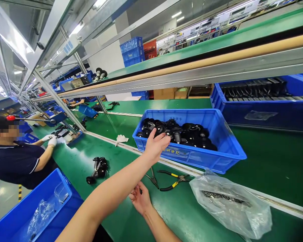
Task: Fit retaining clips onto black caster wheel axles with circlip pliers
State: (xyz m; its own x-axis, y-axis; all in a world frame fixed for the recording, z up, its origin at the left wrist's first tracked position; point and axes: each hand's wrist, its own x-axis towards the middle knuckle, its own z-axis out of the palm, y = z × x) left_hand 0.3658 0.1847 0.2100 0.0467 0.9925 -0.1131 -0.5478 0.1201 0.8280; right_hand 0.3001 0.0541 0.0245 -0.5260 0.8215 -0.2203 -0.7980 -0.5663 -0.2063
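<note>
My left hand is stretched over the front rim of a blue bin, fingers apart, with nothing visibly held. Just beyond its fingers lies a heap of black wheel-like parts with metal bodies. Below my left forearm, my right hand is low over the green bench, its fingers curled around a small dark thing, mostly hidden. Close by lie pliers with yellow and black handles and a second, dark-jawed plier-like tool, partly covered by my arm.
A clear plastic bag with dark small parts lies at right. Several black assembled parts and a white glove lie on the bench. A co-worker sits left, behind a blue crate. A conveyor runs overhead.
</note>
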